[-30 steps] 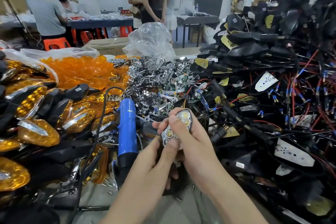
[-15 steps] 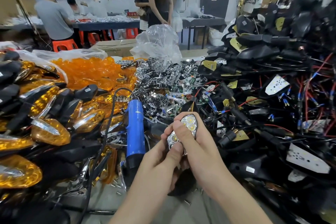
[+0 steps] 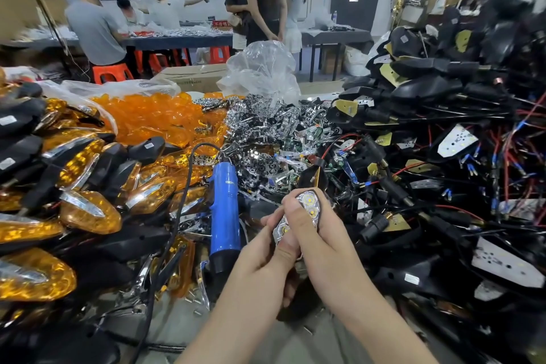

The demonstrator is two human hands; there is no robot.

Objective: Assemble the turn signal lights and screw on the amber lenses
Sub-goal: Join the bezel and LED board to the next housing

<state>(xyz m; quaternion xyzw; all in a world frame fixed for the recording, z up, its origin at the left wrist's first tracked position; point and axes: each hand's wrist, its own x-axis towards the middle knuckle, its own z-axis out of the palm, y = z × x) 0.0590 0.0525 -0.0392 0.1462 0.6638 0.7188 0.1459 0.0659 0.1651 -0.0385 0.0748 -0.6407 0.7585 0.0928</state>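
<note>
Turn signal light [image 3: 308, 206], a glossy, faceted chrome reflector in a black shell, is pinched by the left hand [image 3: 266, 248] and right hand [image 3: 325, 242] above the desk's [image 3: 174, 322] near edge. Its long axis points away, tilted right.

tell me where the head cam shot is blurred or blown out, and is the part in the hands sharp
Head view: the chrome reflector held by the left hand and right hand is sharp, its LEDs slightly blown out; the black housings pile smears into blur at the top right; the chrome parts heap glints; wide-angle distortion bows the edges.
</note>
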